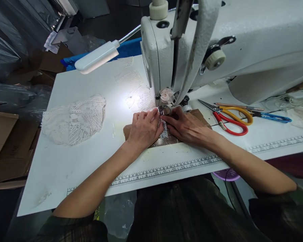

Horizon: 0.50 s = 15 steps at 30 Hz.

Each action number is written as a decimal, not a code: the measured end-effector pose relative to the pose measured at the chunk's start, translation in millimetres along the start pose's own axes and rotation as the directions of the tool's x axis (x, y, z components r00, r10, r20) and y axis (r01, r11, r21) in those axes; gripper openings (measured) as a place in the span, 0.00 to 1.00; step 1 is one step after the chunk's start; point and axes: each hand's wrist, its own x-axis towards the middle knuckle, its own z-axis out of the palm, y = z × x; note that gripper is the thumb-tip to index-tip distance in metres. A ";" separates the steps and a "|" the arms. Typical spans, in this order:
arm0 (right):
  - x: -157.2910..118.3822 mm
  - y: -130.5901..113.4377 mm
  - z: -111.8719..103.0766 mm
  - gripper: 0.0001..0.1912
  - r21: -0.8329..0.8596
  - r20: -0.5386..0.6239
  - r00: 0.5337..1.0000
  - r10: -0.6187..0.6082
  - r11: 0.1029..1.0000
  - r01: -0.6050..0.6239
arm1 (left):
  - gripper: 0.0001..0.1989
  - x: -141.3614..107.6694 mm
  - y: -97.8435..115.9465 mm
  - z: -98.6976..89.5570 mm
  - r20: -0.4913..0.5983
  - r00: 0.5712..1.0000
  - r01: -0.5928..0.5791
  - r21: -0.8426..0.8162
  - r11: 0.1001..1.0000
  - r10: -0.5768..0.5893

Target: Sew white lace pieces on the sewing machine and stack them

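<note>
My left hand (pixel 144 129) is closed at the left of the sewing machine's presser foot (pixel 164 110), its fingertips pressed together on a narrow piece of white lace (pixel 164 133). From the right, my right hand (pixel 185 126) closes its thumb and fingers on the same lace, close to the needle area. The lace runs between both hands over a brown taped plate (pixel 164 142) on the table. Fingers and foot hide the lace's far end. A pale fabric rosette (pixel 167 95) sits on the machine head (pixel 156 57) just above.
On the white table (pixel 88 174), a lace piece (pixel 74 121) lies left and more lace (pixel 140 97) sits behind the machine head under a lamp (pixel 97 57). Red-and-yellow scissors (pixel 229 117) and blue-handled snips (pixel 272 116) lie right. A printed ruler (pixel 166 172) follows the front edge.
</note>
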 end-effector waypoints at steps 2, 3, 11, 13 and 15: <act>-0.3 1.3 0.4 0.19 0.017 -0.003 1.000 -0.014 1.000 0.014 | 0.15 0.2 1.5 -0.3 -0.016 1.000 0.016 -0.001 1.000 -0.016; -0.6 1.6 0.3 0.19 0.026 -0.006 1.000 -0.020 0.999 0.020 | 0.15 0.5 1.7 -1.3 -0.022 1.000 0.021 -0.002 1.000 -0.021; -1.5 0.9 0.2 0.21 0.066 0.008 1.000 -0.008 0.998 0.008 | 0.14 24.2 -48.7 -6.4 -0.013 0.998 0.057 0.004 0.998 -0.057; -2.6 1.9 -1.5 0.21 0.103 0.002 1.000 -0.008 0.995 0.008 | 0.15 31.9 -69.8 -2.0 0.088 0.996 0.031 -0.001 1.000 -0.031; -4.5 4.3 -5.8 0.22 0.189 -0.012 1.000 -0.005 0.982 0.007 | 0.16 35.1 -83.6 1.1 0.103 0.995 -0.005 -0.038 0.999 0.009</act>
